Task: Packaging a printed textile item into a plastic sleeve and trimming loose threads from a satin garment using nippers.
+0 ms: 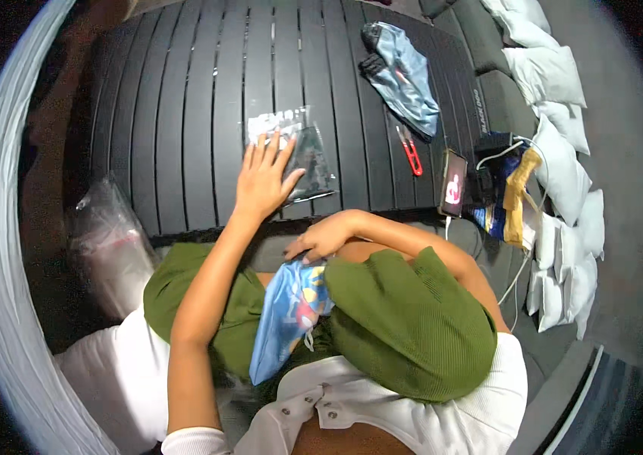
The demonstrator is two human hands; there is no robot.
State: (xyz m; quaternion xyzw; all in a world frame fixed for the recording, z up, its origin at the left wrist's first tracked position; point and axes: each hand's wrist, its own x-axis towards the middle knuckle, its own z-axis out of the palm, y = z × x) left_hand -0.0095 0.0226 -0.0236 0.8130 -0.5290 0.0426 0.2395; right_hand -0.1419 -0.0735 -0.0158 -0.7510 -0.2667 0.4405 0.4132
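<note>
My left hand (pixel 262 178) lies flat with fingers spread on a clear plastic bag (pixel 312 167) on the black slatted table (pixel 192 136). Close to my lap, my right hand (pixel 330 233) bends its fingers over the top end of a light blue drawstring pouch (pixel 279 322) with a colourful print, and appears to grip it. The pouch hangs down between my green-clad knees, its white cord showing low on one side. Part of the right fingers' contact with the pouch is hidden.
Blue pouches with black tops (pixel 405 80) lie at the far right, beside red-handled thread snips (pixel 410 152). A phone (pixel 453 183) stands at the table's right edge. Beyond are cables, a yellow-and-blue package (pixel 518 189) and several white pillow-like packs (pixel 564 152). Clear plastic bags (pixel 115 262) lie left.
</note>
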